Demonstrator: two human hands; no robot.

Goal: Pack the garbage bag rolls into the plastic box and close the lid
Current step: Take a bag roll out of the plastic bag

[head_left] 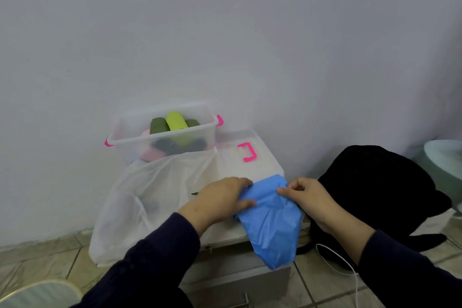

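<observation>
While both hands work the blue bag:
Box [130, 140]: lid off, rolls [175, 122] inside, against wall.
Lid [235, 157]: flat beside box.
Blue bag [272, 222]: draped off lid's front.
Left hand [220, 200]: fingers curled, gripping bag.
Right hand [305, 195]: pinching bag's edge.

One head-worn camera looks forward and down, close over the low cabinet [240, 230] against the wall.

- Plastic box [140, 142]: clear, glossy plastic; pink plastic latches.
- Blue garbage bag [272, 222]: thin, matt, wrinkled film.
- White bag [150, 197]: translucent, soft film.
- Floor [50, 255]: smooth tile.
</observation>
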